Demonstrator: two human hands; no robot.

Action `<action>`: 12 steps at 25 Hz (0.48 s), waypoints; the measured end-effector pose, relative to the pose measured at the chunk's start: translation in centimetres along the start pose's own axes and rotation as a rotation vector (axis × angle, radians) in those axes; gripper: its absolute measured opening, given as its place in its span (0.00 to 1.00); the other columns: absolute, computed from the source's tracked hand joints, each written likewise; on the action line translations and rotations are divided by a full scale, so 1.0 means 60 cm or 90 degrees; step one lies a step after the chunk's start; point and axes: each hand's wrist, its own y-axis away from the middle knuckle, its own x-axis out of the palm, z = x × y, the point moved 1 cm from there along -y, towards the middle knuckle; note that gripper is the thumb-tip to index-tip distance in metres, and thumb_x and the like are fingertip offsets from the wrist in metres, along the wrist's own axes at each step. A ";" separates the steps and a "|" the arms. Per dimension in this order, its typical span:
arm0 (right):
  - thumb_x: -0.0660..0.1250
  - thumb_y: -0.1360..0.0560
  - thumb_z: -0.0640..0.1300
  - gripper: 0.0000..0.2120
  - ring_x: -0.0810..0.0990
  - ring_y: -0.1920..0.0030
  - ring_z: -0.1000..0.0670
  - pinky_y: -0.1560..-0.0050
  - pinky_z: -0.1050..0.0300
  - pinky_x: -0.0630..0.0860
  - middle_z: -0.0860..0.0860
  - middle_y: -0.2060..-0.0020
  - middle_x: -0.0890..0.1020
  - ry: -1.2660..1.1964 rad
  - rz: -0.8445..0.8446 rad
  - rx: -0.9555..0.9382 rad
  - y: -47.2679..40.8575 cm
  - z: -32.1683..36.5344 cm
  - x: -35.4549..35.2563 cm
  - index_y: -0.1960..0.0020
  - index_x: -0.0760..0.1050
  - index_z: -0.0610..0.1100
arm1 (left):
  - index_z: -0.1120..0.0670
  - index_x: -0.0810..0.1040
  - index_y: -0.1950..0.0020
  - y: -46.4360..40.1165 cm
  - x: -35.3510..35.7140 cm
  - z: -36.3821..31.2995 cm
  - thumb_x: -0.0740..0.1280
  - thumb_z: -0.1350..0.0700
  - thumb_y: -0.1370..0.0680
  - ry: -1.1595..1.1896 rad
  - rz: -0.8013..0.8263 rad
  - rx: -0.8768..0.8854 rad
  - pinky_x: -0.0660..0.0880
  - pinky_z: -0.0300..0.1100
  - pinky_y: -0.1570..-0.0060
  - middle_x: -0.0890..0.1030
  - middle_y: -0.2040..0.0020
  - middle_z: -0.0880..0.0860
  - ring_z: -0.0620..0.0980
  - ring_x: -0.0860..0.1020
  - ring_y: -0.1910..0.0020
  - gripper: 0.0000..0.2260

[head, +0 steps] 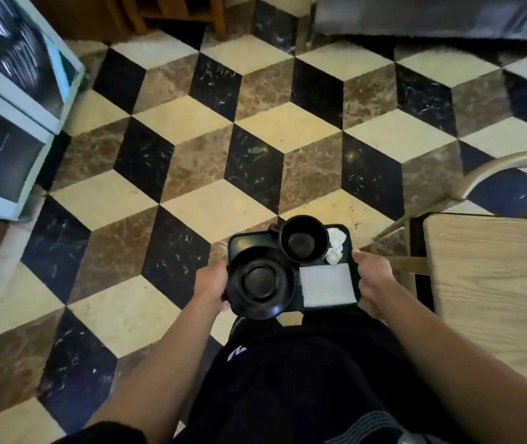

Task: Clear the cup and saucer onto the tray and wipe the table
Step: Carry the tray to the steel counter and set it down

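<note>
I hold a dark green tray (pixel 245 241) in front of my body, above the tiled floor. My left hand (pixel 210 285) grips its left edge and my right hand (pixel 371 277) grips its right edge. A black saucer (pixel 260 281) lies on the tray's near left part, overhanging the edge. Behind it, at the far middle, stands an empty black cup (pixel 304 238). A folded white cloth (pixel 327 284) lies at the near right, and crumpled white paper (pixel 335 246) sits at the far right.
A light wooden table (pixel 496 283) is close on my right, with a metal chair (pixel 480 177) behind it. A white glass-fronted cabinet (pixel 9 123) stands at the left. Wooden furniture legs (pixel 220 17) and a dark bench are at the far side.
</note>
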 end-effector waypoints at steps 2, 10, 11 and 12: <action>0.69 0.20 0.41 0.11 0.84 0.47 0.40 0.52 0.45 0.84 0.43 0.45 0.85 -0.010 -0.012 0.013 -0.023 0.028 0.014 0.39 0.81 0.38 | 0.58 0.80 0.43 -0.021 0.022 -0.040 0.68 0.50 0.23 -0.009 0.004 -0.012 0.83 0.53 0.57 0.84 0.50 0.59 0.60 0.84 0.53 0.14; 0.69 0.20 0.43 0.06 0.86 0.59 0.42 0.66 0.50 0.82 0.44 0.57 0.86 -0.030 -0.007 0.019 -0.148 0.196 0.073 0.51 0.81 0.40 | 0.60 0.80 0.53 -0.094 0.143 -0.221 0.68 0.52 0.26 -0.038 -0.001 0.013 0.80 0.54 0.57 0.84 0.54 0.61 0.61 0.83 0.55 0.11; 0.69 0.20 0.42 0.06 0.86 0.58 0.41 0.63 0.49 0.83 0.43 0.56 0.86 -0.028 0.002 0.014 -0.163 0.224 0.079 0.51 0.82 0.39 | 0.60 0.79 0.53 -0.098 0.161 -0.248 0.69 0.53 0.26 -0.030 -0.006 0.012 0.79 0.53 0.59 0.83 0.55 0.61 0.61 0.83 0.55 0.10; 0.68 0.19 0.42 0.07 0.86 0.57 0.41 0.62 0.48 0.83 0.43 0.55 0.86 -0.027 0.009 0.013 -0.176 0.253 0.083 0.51 0.82 0.39 | 0.60 0.79 0.53 -0.101 0.181 -0.275 0.69 0.53 0.26 -0.027 -0.010 0.012 0.79 0.51 0.61 0.83 0.56 0.60 0.61 0.83 0.56 0.09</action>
